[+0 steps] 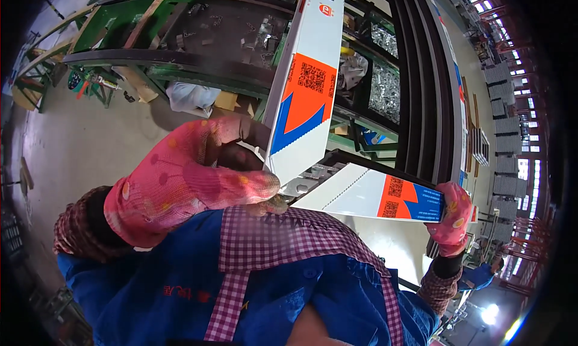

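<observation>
In a pink patterned glove, my left hand (pixel 192 171) is closed at the near end of a long frame profile (pixel 307 111), covered in white, orange and blue film. Its thumb and fingers meet at the mitred corner, where a metal corner bracket (pixel 301 184) shows in the gap between the profiles. A shorter profile (pixel 355 192) with matching film slants from that corner to the right. My right hand (pixel 453 216), also in a pink glove, is wrapped around its far right end. The two profiles stand slightly apart at the corner.
Several dark profiles (pixel 415 75) stand side by side beyond the short profile. A green workbench (pixel 198 63) holds loose metal pieces, with a bin of small metal parts (pixel 385 93). A white bag (pixel 192 97) lies under it. Stacked profiles (pixel 506 135) and another person (pixel 480 275) are at the right.
</observation>
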`<state>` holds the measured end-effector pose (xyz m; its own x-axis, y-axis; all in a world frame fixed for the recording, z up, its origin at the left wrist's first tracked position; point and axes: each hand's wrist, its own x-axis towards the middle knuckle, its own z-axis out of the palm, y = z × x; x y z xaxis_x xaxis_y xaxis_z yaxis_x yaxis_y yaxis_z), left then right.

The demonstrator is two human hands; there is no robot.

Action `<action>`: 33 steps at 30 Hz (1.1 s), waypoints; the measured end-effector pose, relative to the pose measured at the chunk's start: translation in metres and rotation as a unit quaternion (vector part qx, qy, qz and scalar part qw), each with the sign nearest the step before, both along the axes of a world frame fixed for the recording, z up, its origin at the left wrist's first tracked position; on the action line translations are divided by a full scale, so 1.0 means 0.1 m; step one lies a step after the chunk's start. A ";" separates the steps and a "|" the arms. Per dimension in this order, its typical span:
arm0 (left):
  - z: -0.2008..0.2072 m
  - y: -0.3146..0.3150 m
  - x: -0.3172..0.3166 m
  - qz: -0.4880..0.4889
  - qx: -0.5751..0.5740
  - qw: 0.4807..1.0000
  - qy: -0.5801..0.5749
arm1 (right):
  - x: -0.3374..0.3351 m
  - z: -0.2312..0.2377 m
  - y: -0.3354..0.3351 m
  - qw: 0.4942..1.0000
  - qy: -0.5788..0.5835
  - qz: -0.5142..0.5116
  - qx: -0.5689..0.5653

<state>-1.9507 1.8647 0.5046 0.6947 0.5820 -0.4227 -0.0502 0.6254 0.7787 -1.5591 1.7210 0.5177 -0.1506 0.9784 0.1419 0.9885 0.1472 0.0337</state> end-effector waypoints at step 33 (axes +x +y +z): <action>0.00 0.38 0.01 -0.119 0.013 0.992 0.023 | -0.05 -0.02 -0.02 1.000 0.004 -0.019 -0.020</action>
<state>-1.9498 1.9029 0.5047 0.7942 0.4143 -0.4444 0.1333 0.5948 0.7927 -1.5644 1.7192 0.5152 -0.1126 0.9883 0.1030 0.9936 0.1110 0.0213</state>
